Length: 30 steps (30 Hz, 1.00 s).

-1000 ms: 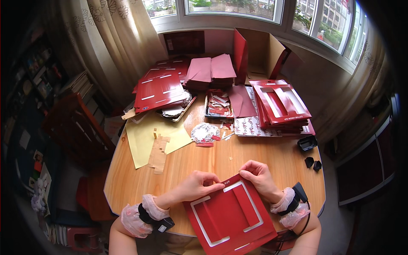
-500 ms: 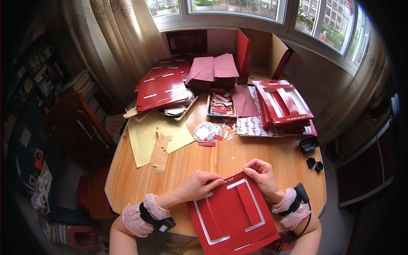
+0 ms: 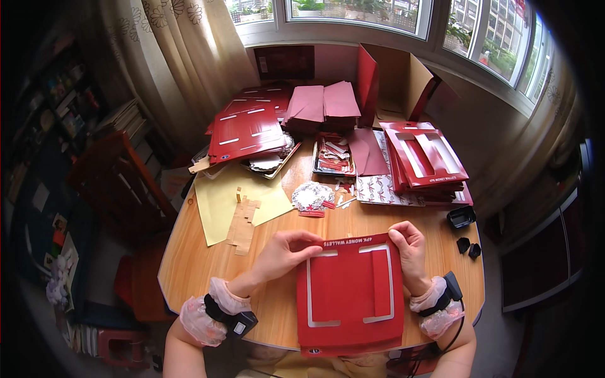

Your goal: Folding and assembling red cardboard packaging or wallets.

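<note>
Between my hands, over the table's near edge, is a red cardboard sleeve (image 3: 343,290) with white-edged cut-out slots and a printed strip along its far edge. My left hand (image 3: 287,253) pinches its far left corner between thumb and fingers. At the far right corner my right hand (image 3: 409,252) grips it the same way. The sleeve lies nearly square to me, its near end reaching past the table edge. Both wrists wear pale frilled cuffs and black strapped devices.
Red sleeves (image 3: 425,151) are stacked at the right, more red cards (image 3: 246,132) at the left. Pink envelopes (image 3: 321,104) stand behind a tray of small tags (image 3: 334,155). Yellow paper (image 3: 214,208), tape strips (image 3: 242,230), a floral doily-shaped card (image 3: 312,196) and a black container (image 3: 461,217) lie around.
The red sleeve has turned from a slant to nearly straight. My left hand has moved to its far left corner, and my right hand has shifted slightly right.
</note>
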Tool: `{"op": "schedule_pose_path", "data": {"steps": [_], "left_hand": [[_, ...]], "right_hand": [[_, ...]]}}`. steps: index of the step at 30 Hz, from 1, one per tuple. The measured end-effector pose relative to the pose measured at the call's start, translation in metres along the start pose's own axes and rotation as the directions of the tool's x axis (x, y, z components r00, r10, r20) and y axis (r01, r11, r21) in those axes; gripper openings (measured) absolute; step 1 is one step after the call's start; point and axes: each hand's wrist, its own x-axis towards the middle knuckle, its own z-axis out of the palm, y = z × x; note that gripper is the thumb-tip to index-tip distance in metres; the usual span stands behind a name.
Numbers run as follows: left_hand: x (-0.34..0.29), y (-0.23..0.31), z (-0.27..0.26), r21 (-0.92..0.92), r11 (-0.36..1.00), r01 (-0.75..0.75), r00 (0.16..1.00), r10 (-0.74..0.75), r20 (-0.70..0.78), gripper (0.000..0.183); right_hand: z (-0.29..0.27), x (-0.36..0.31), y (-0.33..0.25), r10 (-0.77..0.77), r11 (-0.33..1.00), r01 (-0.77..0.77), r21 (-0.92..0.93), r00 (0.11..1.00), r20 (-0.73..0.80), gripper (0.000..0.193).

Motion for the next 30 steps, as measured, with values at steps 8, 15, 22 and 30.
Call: {"op": "schedule_pose_path", "data": {"steps": [8,15,22,30], "left_hand": [[0.003,0.005,-0.008,-0.157,0.985,0.067,0.994,-0.078,-0.07,0.021],[0.001,0.013,-0.008,-0.128,0.99,0.062,0.992,-0.075,-0.097,0.02],[0.001,0.011,-0.006,-0.152,0.987,0.059,0.994,-0.072,-0.081,0.02],[0.003,0.002,-0.003,-0.176,0.975,0.135,0.99,-0.139,-0.01,0.022]], "right_hand": [[0.001,0.001,-0.001,-0.1,0.995,0.099,-0.023,0.994,-0.034,0.004],[-0.003,0.004,0.002,-0.089,0.996,0.089,-0.008,0.996,-0.032,0.003],[0.0,0.002,-0.001,-0.019,1.0,0.019,-0.002,1.0,-0.021,0.004],[0.002,-0.002,0.0,0.024,1.0,-0.024,0.016,0.999,0.03,0.004]]}}
